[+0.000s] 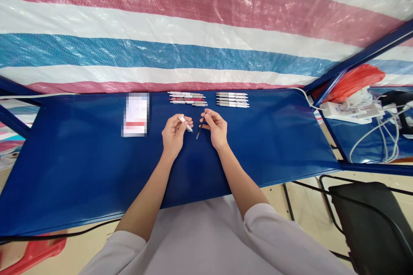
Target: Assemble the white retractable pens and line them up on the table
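Observation:
Over the middle of the blue table, my left hand pinches a white pen barrel with a greyish clear end, tilted down to the right. My right hand is closed on a thin dark pen refill, its lighter tip slanting down towards the table. Barrel and refill are apart, a small gap between them. Just beyond my hands lies a group of white, grey and red pens. To its right several white pens are lined up side by side.
A blurred-out white sheet or pack with a red band lies on the blue table at left. At right are a red plastic bag, a power strip and white cables. A black chair stands right of me; a striped tarp hangs behind.

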Available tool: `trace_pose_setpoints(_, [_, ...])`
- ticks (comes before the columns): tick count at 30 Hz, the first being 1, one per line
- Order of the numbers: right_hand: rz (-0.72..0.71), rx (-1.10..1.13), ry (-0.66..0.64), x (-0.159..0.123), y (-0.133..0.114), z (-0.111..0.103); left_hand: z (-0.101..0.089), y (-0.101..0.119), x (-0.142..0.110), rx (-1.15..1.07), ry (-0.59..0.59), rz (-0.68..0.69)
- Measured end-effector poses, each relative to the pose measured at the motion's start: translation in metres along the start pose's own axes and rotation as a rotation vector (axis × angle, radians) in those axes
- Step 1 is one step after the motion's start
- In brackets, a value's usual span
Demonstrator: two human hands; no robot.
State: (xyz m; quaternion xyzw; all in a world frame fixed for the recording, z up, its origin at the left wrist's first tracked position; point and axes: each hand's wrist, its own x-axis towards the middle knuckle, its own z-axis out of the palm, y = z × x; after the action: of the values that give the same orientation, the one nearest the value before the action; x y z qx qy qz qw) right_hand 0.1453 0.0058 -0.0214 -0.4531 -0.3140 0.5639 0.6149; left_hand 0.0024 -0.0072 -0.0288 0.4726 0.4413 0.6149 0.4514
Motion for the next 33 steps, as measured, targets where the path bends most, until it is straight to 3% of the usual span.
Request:
trace_pose_setpoints(5, [0.01,-0.001,-0.031,0.0,0.001,-0.001,-0.001,-0.002,0.002,-0.016,-0.036,-0.1])
trace_pose_setpoints(17, [-0.018,0.042,-0.039,-0.003,-0.003,0.002,-0.002,-0.007,0.004,0.016,-0.052,-0.114])
trace_pose_setpoints(33, [-0.156,-0.008,0.114,-0.001,-0.008,0.01,-0.005,0.005,0.012,-0.132,0.051,-0.169])
